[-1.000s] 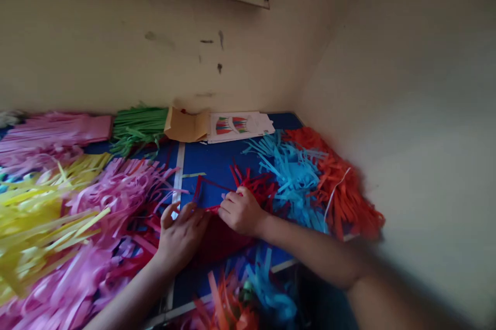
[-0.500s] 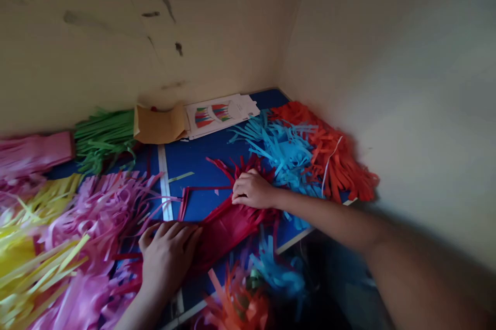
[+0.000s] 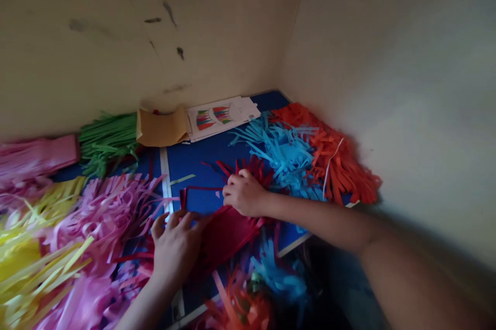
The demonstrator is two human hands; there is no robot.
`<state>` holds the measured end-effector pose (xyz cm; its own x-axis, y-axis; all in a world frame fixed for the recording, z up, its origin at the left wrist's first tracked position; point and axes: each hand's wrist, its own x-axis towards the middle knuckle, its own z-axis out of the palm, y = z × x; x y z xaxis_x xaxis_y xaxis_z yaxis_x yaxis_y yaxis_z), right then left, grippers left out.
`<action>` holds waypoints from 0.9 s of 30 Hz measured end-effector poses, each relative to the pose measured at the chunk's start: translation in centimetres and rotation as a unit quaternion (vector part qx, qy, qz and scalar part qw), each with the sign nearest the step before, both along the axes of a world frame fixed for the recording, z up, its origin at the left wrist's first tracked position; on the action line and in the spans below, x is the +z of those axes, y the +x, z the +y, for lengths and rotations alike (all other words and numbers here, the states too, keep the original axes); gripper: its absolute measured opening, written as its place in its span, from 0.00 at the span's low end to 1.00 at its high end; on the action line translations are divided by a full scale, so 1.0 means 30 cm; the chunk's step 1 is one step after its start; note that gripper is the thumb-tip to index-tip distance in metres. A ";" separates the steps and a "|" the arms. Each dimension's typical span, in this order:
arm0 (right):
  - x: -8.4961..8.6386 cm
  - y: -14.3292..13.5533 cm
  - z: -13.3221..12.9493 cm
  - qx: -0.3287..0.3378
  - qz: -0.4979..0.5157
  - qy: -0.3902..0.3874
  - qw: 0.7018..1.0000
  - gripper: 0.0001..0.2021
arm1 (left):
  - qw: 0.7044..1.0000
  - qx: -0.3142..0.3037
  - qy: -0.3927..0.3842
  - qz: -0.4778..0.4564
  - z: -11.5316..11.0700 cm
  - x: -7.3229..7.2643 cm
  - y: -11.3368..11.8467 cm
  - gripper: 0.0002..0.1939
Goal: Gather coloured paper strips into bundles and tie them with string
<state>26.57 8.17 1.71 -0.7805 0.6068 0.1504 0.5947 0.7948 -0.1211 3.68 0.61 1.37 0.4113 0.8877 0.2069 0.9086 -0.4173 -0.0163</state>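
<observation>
A dark red fringed tissue-paper tassel (image 3: 230,234) lies on the blue table (image 3: 217,152), its middle sheet flat and its cut strips fanning out at both ends. My left hand (image 3: 176,239) rests at the near-left end of it, fingers spread and bent, palm down. At the far-right end, my right hand (image 3: 246,193) is closed with curled fingers on the paper where the fringe begins. The undersides of both hands are hidden. One thin red strip stretches left from my right hand.
Pink tassels (image 3: 104,206), yellow tassels (image 3: 23,252) and green tassels (image 3: 108,136) cover the left. Blue tassels (image 3: 287,149) and orange-red tassels (image 3: 337,170) lie at right. A brown envelope (image 3: 163,126) and printed sheets (image 3: 225,115) lie along the wall. More tassels hang at the front edge.
My right hand has slid slightly left along the red paper. My left hand has shifted slightly right, with its fingers lifted and spread more. The view has tilted a little.
</observation>
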 end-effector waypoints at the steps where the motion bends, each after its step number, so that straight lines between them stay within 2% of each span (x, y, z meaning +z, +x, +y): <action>1: -0.003 -0.002 -0.004 0.046 -0.003 0.031 0.998 0.06 | 1.000 -0.021 0.000 0.003 -0.002 0.004 0.003 0.17; 3: -0.013 -0.011 -0.009 0.094 -0.003 0.079 0.992 0.09 | 0.999 -0.040 -0.006 0.001 -0.002 0.015 0.012 0.18; 5: -0.026 -0.023 -0.008 0.110 -0.003 0.114 0.987 0.11 | 0.999 -0.040 -0.006 -0.004 0.005 0.027 0.026 0.15; 7: -0.038 -0.034 -0.004 0.118 -0.008 0.134 0.984 0.13 | 0.999 -0.038 0.005 -0.015 0.015 0.038 0.042 0.12; 11: -0.050 -0.038 0.009 0.099 -0.005 0.137 0.985 0.09 | 0.998 -0.042 0.042 -0.016 0.033 0.040 0.062 0.11; 19: -0.036 -0.063 -0.031 0.050 0.054 0.143 0.987 0.08 | 0.994 -0.027 0.106 -0.006 0.022 0.017 0.065 0.11; 23: -0.068 -0.055 -0.042 0.062 0.036 0.173 0.982 0.12 | 0.993 -0.042 0.113 0.000 -0.008 -0.015 0.035 0.13; 27: -0.091 -0.031 -0.044 0.051 0.074 0.186 0.978 0.11 | 0.993 -0.049 0.110 -0.004 -0.024 -0.054 -0.006 0.13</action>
<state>25.63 6.85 -1.00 -0.7867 0.4089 0.4625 0.5079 0.8545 0.1084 3.50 -0.10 -0.26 0.4909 0.7762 0.3956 0.8643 -0.4909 -0.1092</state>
